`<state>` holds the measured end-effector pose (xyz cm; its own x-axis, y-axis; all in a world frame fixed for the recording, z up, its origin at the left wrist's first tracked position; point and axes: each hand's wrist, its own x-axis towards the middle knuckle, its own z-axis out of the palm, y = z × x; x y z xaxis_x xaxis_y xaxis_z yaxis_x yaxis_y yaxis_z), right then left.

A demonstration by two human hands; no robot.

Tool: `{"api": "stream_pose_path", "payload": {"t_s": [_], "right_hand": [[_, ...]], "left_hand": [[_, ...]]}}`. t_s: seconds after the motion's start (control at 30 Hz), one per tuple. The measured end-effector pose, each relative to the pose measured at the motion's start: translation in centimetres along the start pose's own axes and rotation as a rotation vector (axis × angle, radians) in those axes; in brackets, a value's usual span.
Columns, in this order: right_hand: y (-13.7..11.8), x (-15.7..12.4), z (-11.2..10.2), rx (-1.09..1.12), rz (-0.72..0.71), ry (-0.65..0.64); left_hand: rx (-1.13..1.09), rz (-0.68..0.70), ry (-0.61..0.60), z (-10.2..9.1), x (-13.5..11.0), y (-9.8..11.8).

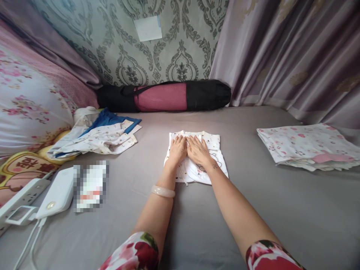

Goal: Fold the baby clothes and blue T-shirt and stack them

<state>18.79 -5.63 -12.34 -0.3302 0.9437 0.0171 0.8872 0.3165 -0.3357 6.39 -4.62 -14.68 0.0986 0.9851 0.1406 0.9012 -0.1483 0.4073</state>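
Note:
A small white garment (212, 167) with tiny coloured prints lies folded on the grey bed sheet (253, 210) in the middle. My left hand (177, 149) rests flat on its upper left part, fingers stretched out and open. My right hand (198, 150) lies flat beside it on the garment, fingers also stretched out, the two hands touching side by side. A pale bangle (163, 191) sits on my left wrist.
A stack of folded printed cloths (306, 146) lies at the right. A loose pile of clothes (98, 137) sits at the left. A black and pink rolled bag (164, 96) lies along the wall. White power bank (56, 195), power strip (19, 197) and cables at left front.

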Motion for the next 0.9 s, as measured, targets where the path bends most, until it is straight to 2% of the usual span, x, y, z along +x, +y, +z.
{"api": "stream_pose_path", "payload": {"t_s": [0.33,0.47,0.63,0.9], "right_hand": [[0.6,-0.2,-0.6,-0.031,0.077,0.088],[1.0,-0.1,-0.5,-0.031,0.112,0.037],[1.0,-0.1,-0.5,-0.036,0.122,0.011],[1.2,0.1,-0.5,-0.032,0.137,-0.020]], "left_hand": [[0.041,0.006,0.076,-0.6,0.1,0.6],[0.143,-0.074,0.020,-0.7,0.1,0.6],[0.216,-0.097,-0.046,-0.8,0.1,0.8],[0.149,-0.128,0.004,-1.9,-0.1,1.1]]}}
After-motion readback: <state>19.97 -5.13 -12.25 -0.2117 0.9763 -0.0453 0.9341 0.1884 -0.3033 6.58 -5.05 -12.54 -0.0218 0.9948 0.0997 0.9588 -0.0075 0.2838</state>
